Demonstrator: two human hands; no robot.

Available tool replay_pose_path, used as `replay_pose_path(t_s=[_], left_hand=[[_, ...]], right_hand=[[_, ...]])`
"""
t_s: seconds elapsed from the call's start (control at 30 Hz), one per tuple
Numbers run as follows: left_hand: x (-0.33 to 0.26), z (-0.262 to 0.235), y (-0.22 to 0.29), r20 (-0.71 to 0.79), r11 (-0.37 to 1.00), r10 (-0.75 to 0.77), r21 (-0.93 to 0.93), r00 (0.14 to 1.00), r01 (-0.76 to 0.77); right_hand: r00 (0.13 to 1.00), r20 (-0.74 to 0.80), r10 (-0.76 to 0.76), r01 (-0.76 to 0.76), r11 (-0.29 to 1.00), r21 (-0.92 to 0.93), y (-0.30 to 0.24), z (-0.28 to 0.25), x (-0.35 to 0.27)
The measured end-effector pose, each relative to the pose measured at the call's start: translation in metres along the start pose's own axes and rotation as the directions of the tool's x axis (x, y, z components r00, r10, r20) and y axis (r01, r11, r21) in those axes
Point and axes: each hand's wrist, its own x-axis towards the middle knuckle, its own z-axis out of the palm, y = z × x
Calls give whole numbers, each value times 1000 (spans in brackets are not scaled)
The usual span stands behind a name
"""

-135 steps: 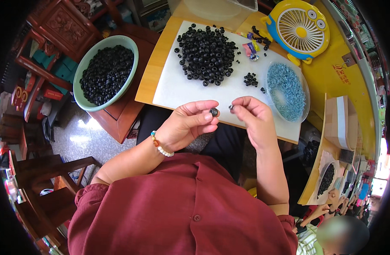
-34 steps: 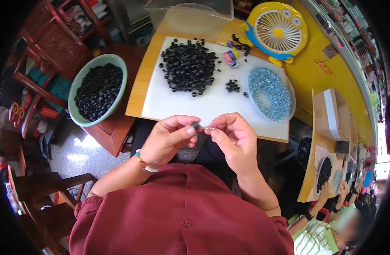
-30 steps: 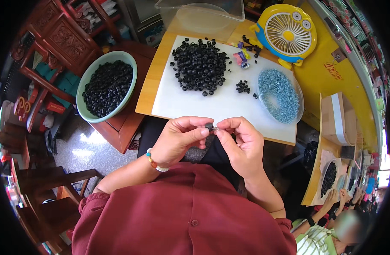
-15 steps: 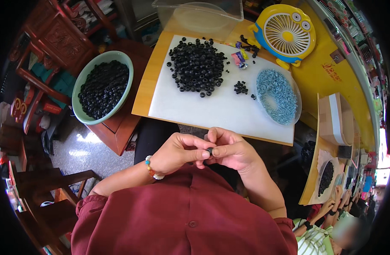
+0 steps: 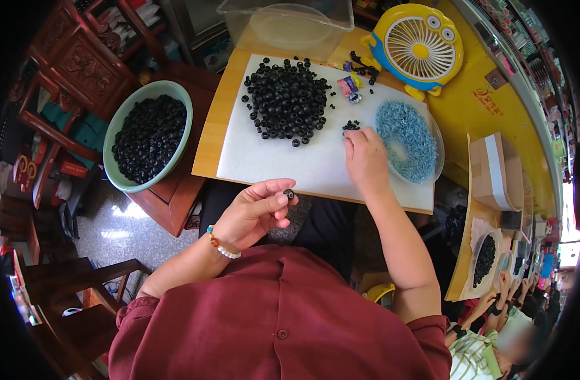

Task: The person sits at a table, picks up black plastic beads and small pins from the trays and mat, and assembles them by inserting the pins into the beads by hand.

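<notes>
My left hand [image 5: 252, 212] is closed in a pinch on a round black bead [image 5: 288, 194], held in front of the table's near edge. The bead's hole shows. My right hand [image 5: 367, 161] reaches over the white mat [image 5: 239, 155], its fingertips drawn together at a small cluster of little black pieces [image 5: 351, 124]. Whatever those fingertips grip is hidden. Left of this cluster lies a large heap of black beads [image 5: 286, 98]. To the right of my right hand stands a clear oval tray [image 5: 436, 168] with pale blue bits [image 5: 407, 136].
A green basin [image 5: 112, 174] full of black beads stands at left on a wooden seat. Behind the heap is a clear plastic bin [image 5: 290, 22]. Colourful wrappers [image 5: 351, 87] and a yellow-blue fan [image 5: 419, 50] are at the back right. People sit at another table [image 5: 457, 278] at far right.
My right hand has let go of the bead and moved forward and right to the small black pieces. My left hand keeps the bead and has shifted slightly left and up.
</notes>
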Motion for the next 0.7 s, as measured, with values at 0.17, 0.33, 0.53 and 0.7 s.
replay_pose_path(t_s=[0.17,0.33,0.53,0.7], left_hand=[[2,-2,3,5,1000,-3,-19,1000,3],[3,-4,5,-26,999,1,-52,1000,-2],[8,-3,2,-24,999,-10,-41,1000,9],[9,-3,0,-34,998,6,-61,999,-8]], right_hand=[[995,99,-17,42,965,-257,11,12,15],[990,136,47,-34,995,-97,-4,7,16],[994,102,39,-45,997,58,-9,10,-8],[924,50,380,-364,829,425,-13,-10,-10]])
